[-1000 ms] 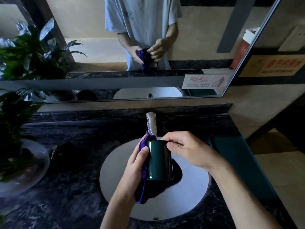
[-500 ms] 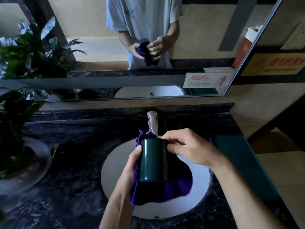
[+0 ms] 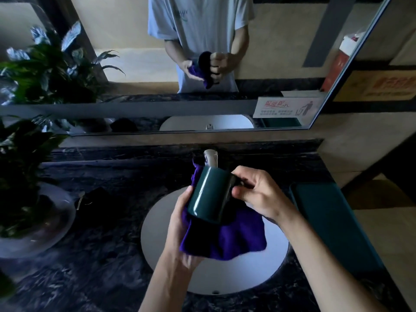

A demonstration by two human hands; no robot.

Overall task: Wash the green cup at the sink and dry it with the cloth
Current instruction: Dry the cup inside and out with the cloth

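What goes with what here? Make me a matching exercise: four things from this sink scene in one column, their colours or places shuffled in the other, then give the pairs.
Things:
1. cup
2. cloth
3. faucet
4. potted plant

Descriptions:
A. purple, draped under the cup over the basin
B. silver, at the back of the basin
C. dark green, held tilted by the right hand
D. on the counter at the far left

Pairs: 1-C, 2-A, 3-B, 4-D
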